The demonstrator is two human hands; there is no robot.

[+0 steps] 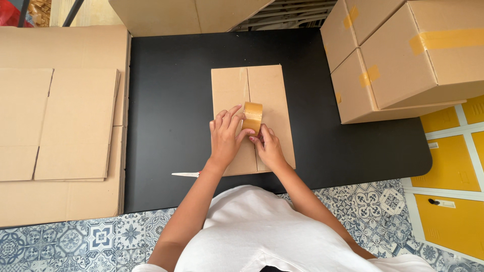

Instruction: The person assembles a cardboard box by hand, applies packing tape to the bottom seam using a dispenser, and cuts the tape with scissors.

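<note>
A brown cardboard box point(267, 90) with its two flaps closed sits in the middle of a black table point(171, 100). A roll of brown packing tape point(253, 117) stands on edge over the seam between the flaps. My left hand point(225, 136) lies flat on the left flap, its fingertips touching the roll. My right hand point(268, 146) grips the roll from below, with its fingers on the tape.
Flattened cardboard sheets point(60, 126) are stacked at the left. Taped-up boxes point(403, 55) pile at the right rear. A pair of scissors point(186, 175) lies near the table's front edge, partly under my left forearm. Yellow lockers point(454, 201) stand at right.
</note>
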